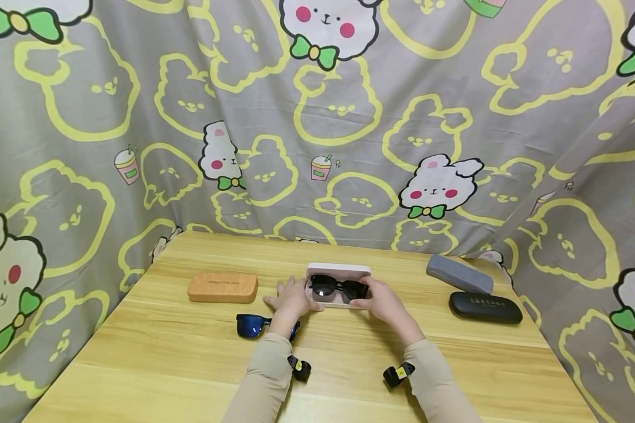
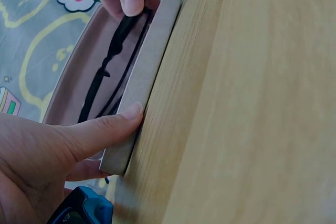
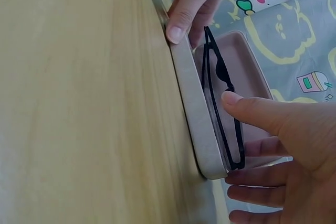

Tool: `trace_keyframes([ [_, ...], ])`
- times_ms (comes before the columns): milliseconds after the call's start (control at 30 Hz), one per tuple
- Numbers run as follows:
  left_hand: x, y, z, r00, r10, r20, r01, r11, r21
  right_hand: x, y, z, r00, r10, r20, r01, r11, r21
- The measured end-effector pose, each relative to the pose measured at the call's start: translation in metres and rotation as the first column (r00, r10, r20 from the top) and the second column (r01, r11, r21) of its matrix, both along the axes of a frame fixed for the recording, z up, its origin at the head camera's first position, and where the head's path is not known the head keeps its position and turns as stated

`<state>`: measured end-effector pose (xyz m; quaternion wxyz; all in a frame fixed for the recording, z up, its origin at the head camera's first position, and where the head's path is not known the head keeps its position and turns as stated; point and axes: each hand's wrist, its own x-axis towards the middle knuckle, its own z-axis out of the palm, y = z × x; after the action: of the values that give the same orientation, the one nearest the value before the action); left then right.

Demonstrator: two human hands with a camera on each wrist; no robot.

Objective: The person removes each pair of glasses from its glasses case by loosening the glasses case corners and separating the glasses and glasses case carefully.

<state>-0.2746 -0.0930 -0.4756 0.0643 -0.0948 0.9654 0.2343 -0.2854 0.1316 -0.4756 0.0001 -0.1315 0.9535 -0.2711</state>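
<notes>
In the head view, black sunglasses [image 1: 325, 288] with dark lenses lie in an open glasses case [image 1: 340, 269], pale outside and pinkish inside, its lid raised at the back. My left hand [image 1: 292, 299] grips the case's left end, its thumb [image 2: 118, 124] on the front wall. My right hand [image 1: 383, 302] holds the right end of the sunglasses, its thumb [image 3: 249, 108] on their frame and its other fingers [image 3: 260, 174] by the case's right end. Sunglasses with blue lenses [image 1: 250, 326] lie partly hidden behind my left forearm.
A tan glasses case [image 1: 222, 288] sits shut at the left of the wooden table [image 1: 153, 352]. Toward the right lie a grey-blue case [image 1: 459, 274] and a black case [image 1: 485, 308], close together. A patterned curtain [image 1: 275, 117] hangs around the table.
</notes>
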Motion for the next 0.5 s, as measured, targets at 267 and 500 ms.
trace_keyframes([
  [267, -0.0015, -0.0005, -0.0019, 1.000, -0.002, 0.004, 0.002, 1.000, 0.005, 0.0017, 0.0014, 0.0062, 1.000, -0.005, 0.026, 0.005, 1.000, -0.007],
  [500, -0.0019, -0.0011, -0.0011, 1.000, 0.006, 0.003, -0.006, 1.000, 0.003, 0.0020, 0.0027, 0.0072, 1.000, 0.007, -0.003, -0.007, 1.000, 0.010],
])
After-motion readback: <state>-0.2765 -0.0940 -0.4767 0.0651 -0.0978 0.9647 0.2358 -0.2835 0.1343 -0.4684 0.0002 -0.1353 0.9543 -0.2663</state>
